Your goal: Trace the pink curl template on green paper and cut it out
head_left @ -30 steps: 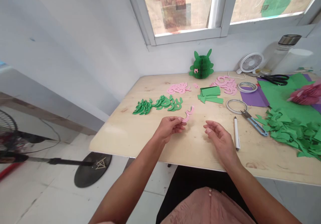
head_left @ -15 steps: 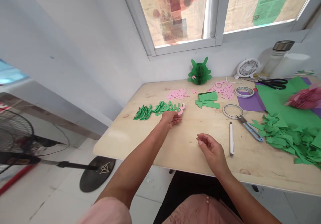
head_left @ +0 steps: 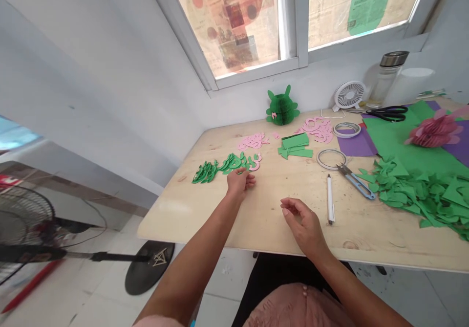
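Note:
My left hand (head_left: 239, 182) is stretched out to the near edge of a row of green paper cutouts (head_left: 216, 166), with its loosely bent fingertips touching them. A pink curved cutout (head_left: 255, 163) lies on the table at the right end of that row, just beyond the hand. Nearer to me, my right hand (head_left: 302, 222) rests on the wooden table (head_left: 256, 214), fingers loosely curled and holding nothing. A white pen (head_left: 330, 206) lies to its right.
Further back are pink cutouts (head_left: 251, 142), folded green strips (head_left: 295, 145), more pink cutouts (head_left: 318, 127), a green honeycomb paper animal (head_left: 281, 108), tape rolls (head_left: 330, 159), snips (head_left: 354, 181), scissors (head_left: 388, 113), a small fan (head_left: 348, 95) and a bottle (head_left: 387, 75). Green scraps (head_left: 421, 190) pile up on the right. A floor fan (head_left: 22, 229) stands on the left.
My left hand carried the pink cutout forward, laid it at the right end of the green row and let go. My right hand sank to the table. The view shifted right.

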Motion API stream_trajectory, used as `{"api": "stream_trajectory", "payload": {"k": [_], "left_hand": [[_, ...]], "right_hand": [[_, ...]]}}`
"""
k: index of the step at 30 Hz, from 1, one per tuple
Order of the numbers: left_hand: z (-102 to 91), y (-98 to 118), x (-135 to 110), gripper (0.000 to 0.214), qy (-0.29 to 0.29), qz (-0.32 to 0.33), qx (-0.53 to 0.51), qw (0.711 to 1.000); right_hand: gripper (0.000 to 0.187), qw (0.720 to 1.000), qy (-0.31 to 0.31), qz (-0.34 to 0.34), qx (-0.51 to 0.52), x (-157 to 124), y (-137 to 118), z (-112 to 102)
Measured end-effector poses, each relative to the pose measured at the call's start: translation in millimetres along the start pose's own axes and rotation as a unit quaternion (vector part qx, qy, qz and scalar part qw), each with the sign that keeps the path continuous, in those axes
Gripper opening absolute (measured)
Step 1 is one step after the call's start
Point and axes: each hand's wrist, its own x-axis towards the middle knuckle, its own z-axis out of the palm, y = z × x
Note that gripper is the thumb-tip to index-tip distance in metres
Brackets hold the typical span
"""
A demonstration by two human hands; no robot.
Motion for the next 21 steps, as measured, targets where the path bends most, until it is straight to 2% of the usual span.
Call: {"api": "stream_trajectory", "payload": {"k": [3, 6, 11, 15, 19, 21], "left_hand": [[-4.8, -6.1, -5.0, 0.027, 0.029, 0.068, 0.031, 0.997], [-4.1, -7.8, -10.2, 0.014, 0.029, 0.129, 0.063, 0.989], [7.2, -17.4, -20.8, 0.013, -0.005, 0.203, 0.091, 0.975], [12.9, -32.6, -25.4, 0.021, -0.041, 0.287, 0.134, 0.948], [13.4, -36.2, -26.3, 0.019, -0.046, 0.281, 0.1, 0.954], [14.0, -34.1, -25.5, 0.017, -0.05, 0.256, 0.065, 0.963]], "right_hand": [[0.021, 1.0, 0.0, -0.01, -0.006, -1.3, 0.0, 1.0], [0.02, 1.0, 0.006, -0.024, -0.015, -2.1, -0.7, 2.8], [0.022, 0.998, -0.037, -0.038, -0.023, -1.4, -4.3, 5.3], [0.028, 0.999, -0.029, -0.015, -0.013, -5.1, -10.7, 4.6], [0.029, 0.996, -0.021, -0.065, -0.061, -15.6, -17.7, -11.0], [0.026, 0.987, 0.02, -0.099, -0.126, -19.3, -15.8, -28.1]]}}
